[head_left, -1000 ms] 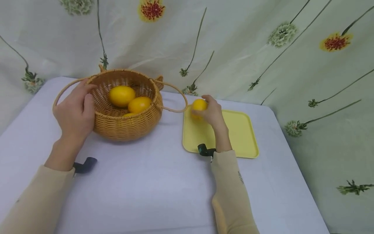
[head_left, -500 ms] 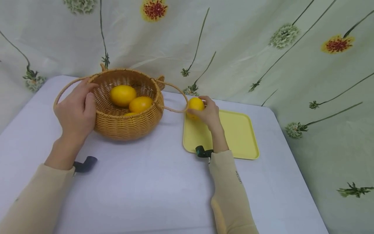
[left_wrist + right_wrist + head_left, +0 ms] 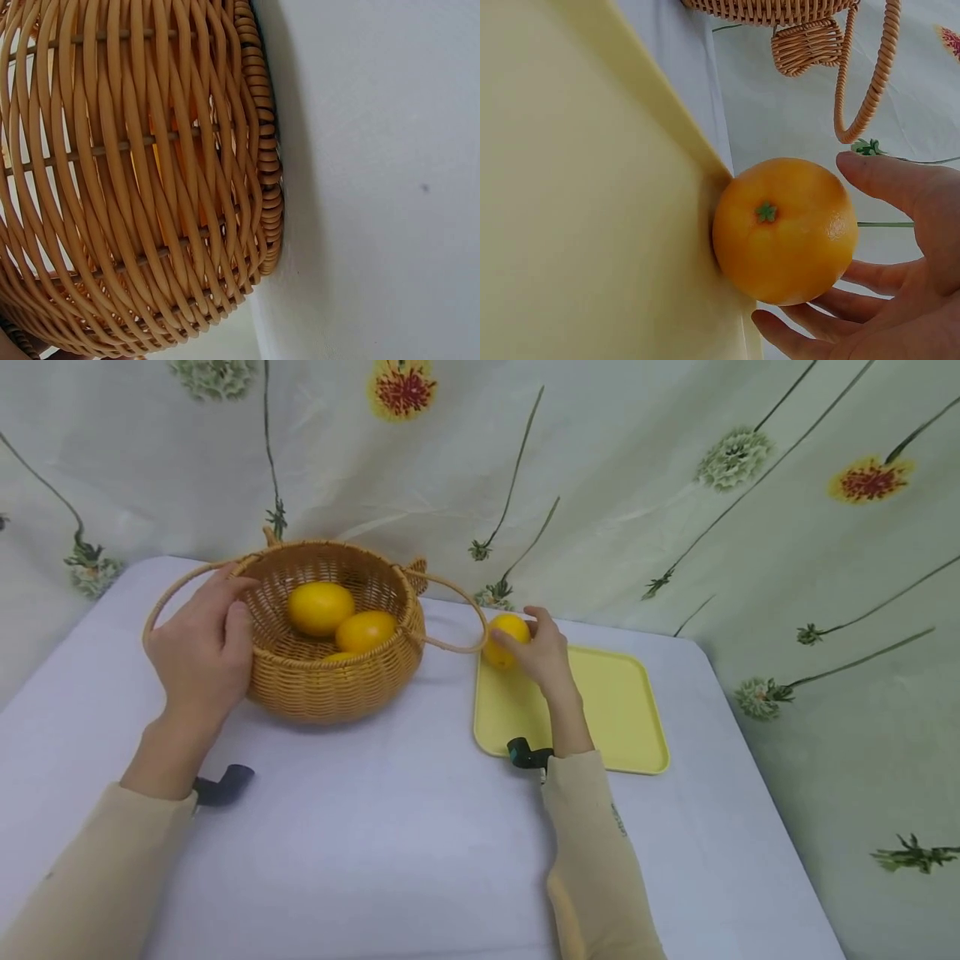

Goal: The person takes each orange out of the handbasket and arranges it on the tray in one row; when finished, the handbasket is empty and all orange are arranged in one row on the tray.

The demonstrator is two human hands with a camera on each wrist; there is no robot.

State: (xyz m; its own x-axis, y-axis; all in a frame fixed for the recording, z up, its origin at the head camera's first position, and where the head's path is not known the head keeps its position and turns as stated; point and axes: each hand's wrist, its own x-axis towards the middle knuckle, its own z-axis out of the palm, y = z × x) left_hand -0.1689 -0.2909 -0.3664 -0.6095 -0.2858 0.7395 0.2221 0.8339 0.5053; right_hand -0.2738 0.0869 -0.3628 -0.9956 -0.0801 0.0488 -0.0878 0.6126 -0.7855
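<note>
My left hand grips the left rim of a round wicker basket, thumb outside and fingers over the edge. Inside lie several yellow-orange fruits, one mostly hidden by the front wall. At the back left corner of a pale yellow tray rests an orange with a green star-shaped stem mark. Spread around its right side is my right hand. In the right wrist view the thumb is at the orange's edge, and the other fingers extend behind it, loosely bent.
The basket's right loop handle reaches out to the tray's back left corner, close to the orange. A white cloth covers the table. Behind it hangs a flower-printed curtain. Dark wrist-worn cameras sit at both wrists.
The orange shifted slightly left across the tray with my right hand, then stayed there while the hand drew a little to the right and loosened. The left hand and basket hold still.
</note>
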